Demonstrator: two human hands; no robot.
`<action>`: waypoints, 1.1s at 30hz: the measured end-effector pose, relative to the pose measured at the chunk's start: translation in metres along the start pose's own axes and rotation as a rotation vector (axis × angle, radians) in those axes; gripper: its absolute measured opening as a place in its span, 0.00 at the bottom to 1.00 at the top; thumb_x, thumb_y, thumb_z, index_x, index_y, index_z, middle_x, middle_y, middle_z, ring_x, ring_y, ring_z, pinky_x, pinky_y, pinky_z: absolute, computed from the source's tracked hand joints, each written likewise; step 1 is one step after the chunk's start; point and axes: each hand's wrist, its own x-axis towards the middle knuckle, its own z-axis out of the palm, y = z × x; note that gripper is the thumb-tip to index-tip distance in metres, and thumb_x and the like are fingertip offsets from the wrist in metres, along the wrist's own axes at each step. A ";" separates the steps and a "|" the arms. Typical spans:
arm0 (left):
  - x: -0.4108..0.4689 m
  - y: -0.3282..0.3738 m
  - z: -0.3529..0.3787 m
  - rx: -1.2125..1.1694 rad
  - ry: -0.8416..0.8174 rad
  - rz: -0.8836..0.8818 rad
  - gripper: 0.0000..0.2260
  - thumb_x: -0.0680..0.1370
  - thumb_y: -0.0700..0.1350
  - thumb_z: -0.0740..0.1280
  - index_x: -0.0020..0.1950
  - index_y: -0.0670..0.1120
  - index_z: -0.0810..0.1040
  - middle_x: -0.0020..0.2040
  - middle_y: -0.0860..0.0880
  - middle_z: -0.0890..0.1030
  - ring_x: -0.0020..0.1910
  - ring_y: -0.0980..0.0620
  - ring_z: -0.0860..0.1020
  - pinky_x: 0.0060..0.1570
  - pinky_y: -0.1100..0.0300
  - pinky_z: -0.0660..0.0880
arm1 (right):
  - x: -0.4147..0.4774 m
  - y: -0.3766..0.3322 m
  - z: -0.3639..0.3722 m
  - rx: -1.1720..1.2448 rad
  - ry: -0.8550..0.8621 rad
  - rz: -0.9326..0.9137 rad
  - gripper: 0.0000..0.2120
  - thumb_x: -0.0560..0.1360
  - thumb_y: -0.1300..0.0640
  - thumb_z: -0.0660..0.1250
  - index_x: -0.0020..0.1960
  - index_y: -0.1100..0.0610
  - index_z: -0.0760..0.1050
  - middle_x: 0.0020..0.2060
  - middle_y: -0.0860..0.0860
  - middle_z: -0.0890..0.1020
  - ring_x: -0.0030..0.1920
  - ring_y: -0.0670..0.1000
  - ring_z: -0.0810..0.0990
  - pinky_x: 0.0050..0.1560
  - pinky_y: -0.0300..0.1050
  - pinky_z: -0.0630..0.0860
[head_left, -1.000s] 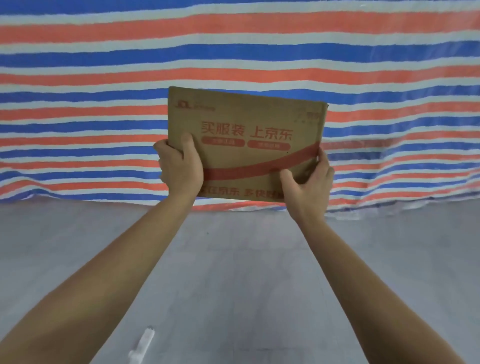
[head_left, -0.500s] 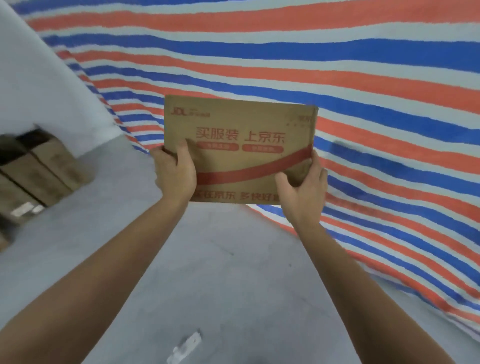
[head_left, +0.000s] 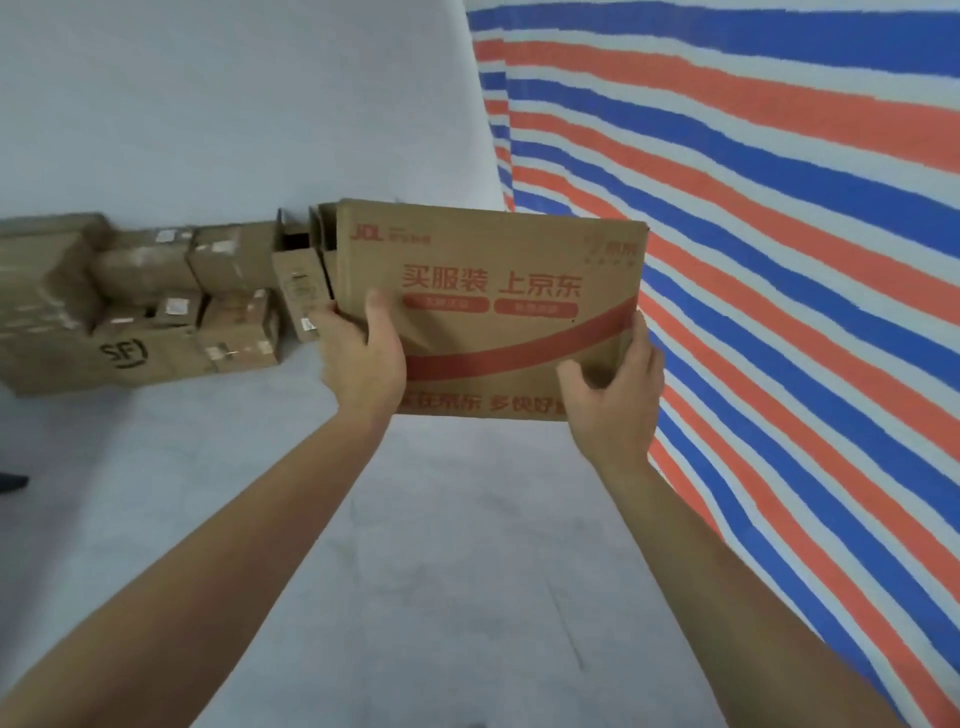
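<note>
I hold a brown cardboard box (head_left: 498, 270) with red printed characters and a red curved band out in front of me at chest height. My left hand (head_left: 363, 358) grips its lower left edge, thumb on the printed face. My right hand (head_left: 615, 395) grips the lower right corner, thumb on the front and fingers wrapped round the side. Both arms are stretched forward. The back of the box is hidden.
A pile of several brown cardboard boxes (head_left: 150, 306) stands against the pale wall (head_left: 234, 104) at the left, one marked SF. An open box (head_left: 304, 280) stands beside them. A red, blue and white striped tarp (head_left: 779, 260) hangs at the right. The floor (head_left: 441, 571) is grey concrete.
My view has swung left: the striped tarp has slid to the right and the wall with the stacked boxes has come into view. Both hands keep the same grip on the box.
</note>
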 end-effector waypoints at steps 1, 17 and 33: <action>0.023 -0.006 0.008 0.007 0.011 -0.022 0.28 0.79 0.64 0.56 0.71 0.47 0.62 0.63 0.52 0.73 0.64 0.44 0.73 0.69 0.41 0.67 | 0.019 -0.003 0.019 -0.010 -0.013 -0.010 0.41 0.69 0.36 0.66 0.79 0.43 0.55 0.69 0.47 0.69 0.70 0.50 0.70 0.64 0.60 0.77; 0.343 -0.042 0.187 0.143 0.176 -0.061 0.26 0.80 0.62 0.57 0.71 0.46 0.62 0.67 0.45 0.74 0.66 0.40 0.72 0.69 0.38 0.65 | 0.319 0.000 0.304 -0.018 -0.092 -0.065 0.38 0.75 0.40 0.70 0.79 0.46 0.58 0.73 0.49 0.69 0.73 0.53 0.69 0.69 0.55 0.71; 0.700 -0.150 0.101 0.118 0.527 -0.176 0.27 0.80 0.59 0.59 0.72 0.46 0.61 0.68 0.44 0.73 0.68 0.37 0.69 0.70 0.41 0.64 | 0.420 -0.145 0.695 0.223 -0.559 -0.177 0.45 0.69 0.40 0.67 0.81 0.47 0.53 0.73 0.50 0.66 0.73 0.53 0.65 0.69 0.56 0.69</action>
